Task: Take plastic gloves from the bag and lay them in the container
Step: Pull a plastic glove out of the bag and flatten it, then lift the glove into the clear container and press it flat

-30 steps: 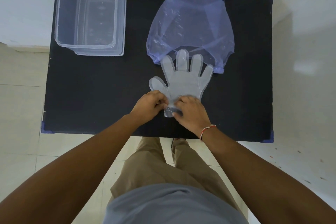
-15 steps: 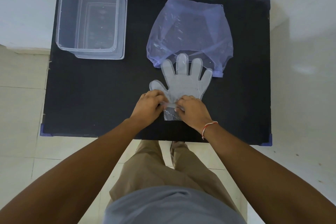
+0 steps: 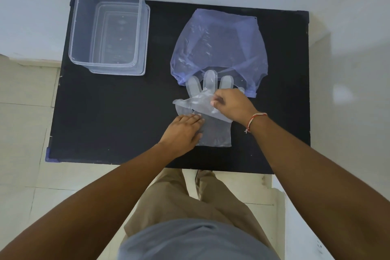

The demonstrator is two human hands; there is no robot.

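Observation:
A stack of clear plastic gloves [image 3: 215,131] lies flat on the black table [image 3: 118,116], fingers pointing into the mouth of the blue plastic bag [image 3: 219,48]. My right hand [image 3: 232,104] pinches the cuff of the top glove [image 3: 200,101] and has it peeled back toward the fingers. My left hand [image 3: 182,133] lies flat on the glove stack's left side, pressing it down. The clear container [image 3: 109,36] stands at the table's far left corner with nothing visible inside.
The table's front edge runs just behind my wrists, with tiled floor below. A white wall rises behind the table. Bare black tabletop stretches between the container and the gloves.
Both hands were pinching the cuff together. Now my right hand has lifted the top glove's cuff away and folded it forward, while my left hand has flattened onto the stack.

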